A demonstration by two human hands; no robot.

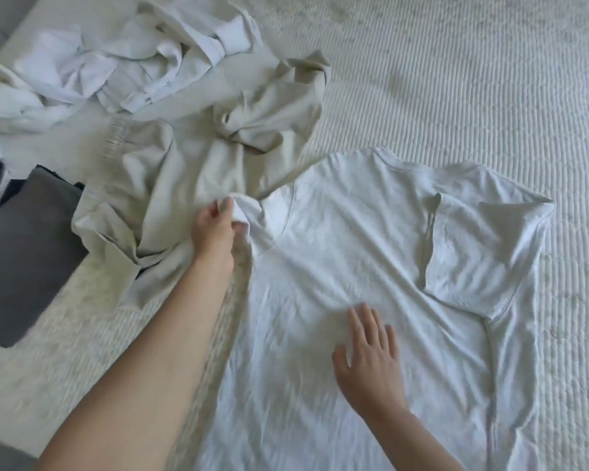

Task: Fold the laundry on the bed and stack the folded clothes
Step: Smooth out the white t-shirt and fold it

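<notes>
The left hand has its fingers curled around the bunched sleeve of a white T-shirt, gripping a wad of that cloth at the shirt's left edge. The right hand lies flat on the shirt's lower middle, fingers straight and slightly spread, pressing the fabric and holding nothing.

The T-shirt is spread across the near part of the bed, neck end away from the person and hem toward the bottom of the view. It is plain white, finely creased all over. Its far-side sleeve is folded inward over the body panel, making a squarish flap with a visible seam along its edge.

Just beyond the left hand, touching the gripped sleeve, lies a rumpled beige garment with a gathered elastic band. Farther off, in the upper left, is a heap of crumpled white clothes. At the left edge sits a folded dark grey piece, partly under the beige cloth. The bedcover is ribbed and off-white.
</notes>
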